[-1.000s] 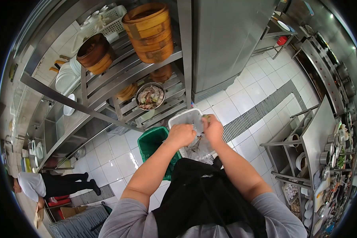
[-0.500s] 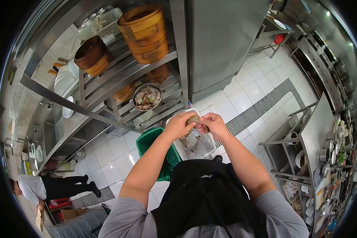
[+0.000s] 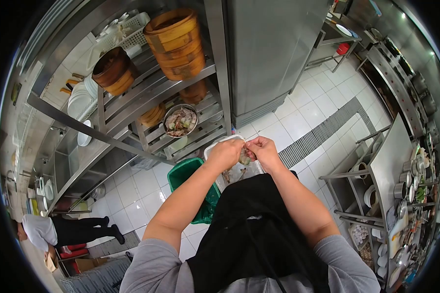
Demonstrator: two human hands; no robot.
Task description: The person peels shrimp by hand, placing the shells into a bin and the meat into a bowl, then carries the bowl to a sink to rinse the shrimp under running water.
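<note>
A grey-green shrimp (image 3: 244, 157) hangs between my two hands above a white basket. My left hand (image 3: 227, 153) is closed on one side of it, fingers bent and partly hidden by the back of the hand. My right hand (image 3: 263, 150) pinches the shrimp from the other side, thumb and fingertips meeting the left fingertips. Below, the white basket (image 3: 209, 146) has a clear plastic lining (image 3: 252, 171) and a few shrimp in it; my apron covers its near part. Against its left side stands a green bin (image 3: 180, 172), lined with a green bag.
On the slatted metal rack are a bowl of shrimp pieces (image 3: 180, 121) and stacked bamboo steamers (image 3: 175, 45). A steel cabinet (image 3: 274, 53) stands ahead. At left, another person (image 3: 58, 232) bends over. A worktable (image 3: 393, 156) with pots is at right.
The shrimp has turned from lying across my fingertips to hanging downward between them. My hands have rolled inward slightly, and my apron now hides more of the basket.
</note>
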